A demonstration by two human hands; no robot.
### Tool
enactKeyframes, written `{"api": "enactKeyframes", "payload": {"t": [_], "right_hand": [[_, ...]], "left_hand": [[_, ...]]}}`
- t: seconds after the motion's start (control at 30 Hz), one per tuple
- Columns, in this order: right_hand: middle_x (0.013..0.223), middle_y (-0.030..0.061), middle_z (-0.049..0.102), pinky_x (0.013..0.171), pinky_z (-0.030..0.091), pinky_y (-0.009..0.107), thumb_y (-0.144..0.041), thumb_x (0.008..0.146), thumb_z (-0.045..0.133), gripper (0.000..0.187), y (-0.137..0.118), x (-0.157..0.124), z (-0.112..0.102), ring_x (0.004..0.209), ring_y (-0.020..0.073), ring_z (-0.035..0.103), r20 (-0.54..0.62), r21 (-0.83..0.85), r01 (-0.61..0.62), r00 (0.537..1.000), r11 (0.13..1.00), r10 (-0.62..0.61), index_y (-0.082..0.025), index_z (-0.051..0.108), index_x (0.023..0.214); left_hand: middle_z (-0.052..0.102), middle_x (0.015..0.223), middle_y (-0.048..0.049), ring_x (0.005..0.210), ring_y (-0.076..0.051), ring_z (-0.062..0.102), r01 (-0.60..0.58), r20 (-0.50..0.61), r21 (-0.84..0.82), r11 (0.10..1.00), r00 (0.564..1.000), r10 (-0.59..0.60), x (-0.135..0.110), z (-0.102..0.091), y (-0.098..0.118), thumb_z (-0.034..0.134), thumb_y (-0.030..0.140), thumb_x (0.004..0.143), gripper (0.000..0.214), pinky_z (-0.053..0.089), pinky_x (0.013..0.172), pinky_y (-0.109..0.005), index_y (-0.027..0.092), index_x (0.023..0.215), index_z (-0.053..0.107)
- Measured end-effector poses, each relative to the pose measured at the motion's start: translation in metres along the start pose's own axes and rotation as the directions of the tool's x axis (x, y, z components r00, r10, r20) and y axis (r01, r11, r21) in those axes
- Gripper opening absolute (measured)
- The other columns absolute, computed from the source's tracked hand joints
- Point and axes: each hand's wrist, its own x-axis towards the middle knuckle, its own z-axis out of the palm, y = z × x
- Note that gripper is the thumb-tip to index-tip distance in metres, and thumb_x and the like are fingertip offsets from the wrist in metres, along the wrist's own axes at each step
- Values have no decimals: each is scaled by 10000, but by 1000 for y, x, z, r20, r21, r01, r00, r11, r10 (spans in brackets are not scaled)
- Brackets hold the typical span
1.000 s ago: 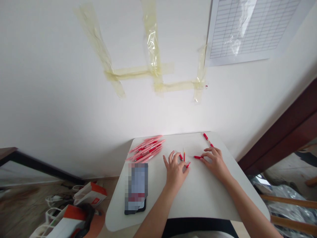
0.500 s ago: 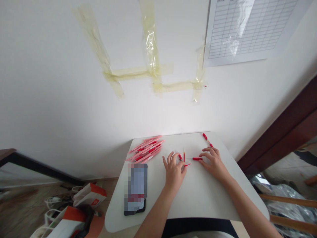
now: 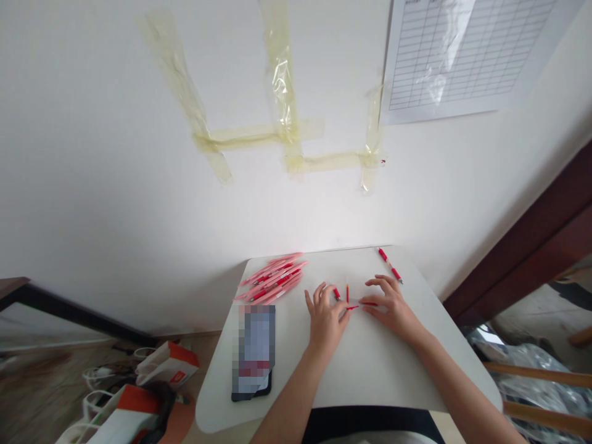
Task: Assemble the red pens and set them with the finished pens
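My left hand (image 3: 326,316) rests on the small white table (image 3: 370,364) with fingers spread, its fingertips touching small red pen parts (image 3: 348,298) that lie loose near the table's middle. My right hand (image 3: 387,306) lies beside it, fingers curved down over a short red piece (image 3: 369,303), and appears to pinch it against the tabletop. A pile of several pink and red pens (image 3: 274,279) sits at the table's far left. A single red pen (image 3: 390,266) lies at the far right, just beyond my right hand.
A black phone (image 3: 253,351) lies on the table's left edge. A white wall with yellowed tape strips (image 3: 282,117) and a taped grid sheet (image 3: 462,55) rises behind. Boxes and bags (image 3: 152,382) sit on the floor at left; a dark wooden frame (image 3: 531,246) at right.
My right hand has slid left toward my left hand, bringing the short red piece with it and uncovering the single red pen. My left hand has barely moved.
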Motion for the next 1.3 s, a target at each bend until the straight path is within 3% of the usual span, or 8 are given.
{"api": "enactKeyframes", "payload": {"t": [0.33, 0.57, 0.83, 1.3], "right_hand": [[1261, 80, 587, 1018, 514, 550, -334, 949, 613, 166, 0, 1, -2, 1318, 322, 434, -12, -7, 5, 1000, 1000, -5, -349, 774, 981], [1196, 102, 602, 1006, 501, 570, -342, 951, 604, 181, 22, -5, 2, 1269, 336, 448, -267, -198, -139, 960, 970, 83, -297, 776, 987], [1219, 109, 591, 973, 491, 553, -339, 954, 592, 203, 27, -9, 4, 1260, 351, 442, -215, -361, -189, 970, 913, 116, -312, 786, 1009], [1234, 112, 571, 968, 474, 539, -361, 968, 563, 234, 24, -9, 4, 1265, 356, 422, -184, -376, -240, 966, 895, 182, -319, 792, 994]], "left_hand": [[593, 1319, -29, 1386, -297, 431, -14, -13, -4, 1000, 1000, 13, -1, 0, -1, 701, 307, 867, 87, 155, 1200, -722, 337, 929, 754], [606, 1313, -32, 1378, -303, 438, -1, -46, -6, 1000, 999, 1, 0, 5, -5, 720, 273, 847, 51, 183, 1183, -741, 305, 881, 741], [610, 1314, -23, 1377, -309, 440, -28, -33, -11, 1000, 999, 27, -1, 7, -5, 744, 291, 828, 30, 162, 1190, -738, 295, 856, 737], [623, 1287, -47, 1365, -304, 459, 73, -113, 0, 997, 991, -73, 1, 3, -2, 727, 231, 829, 80, 201, 1187, -729, 293, 877, 744]]}}
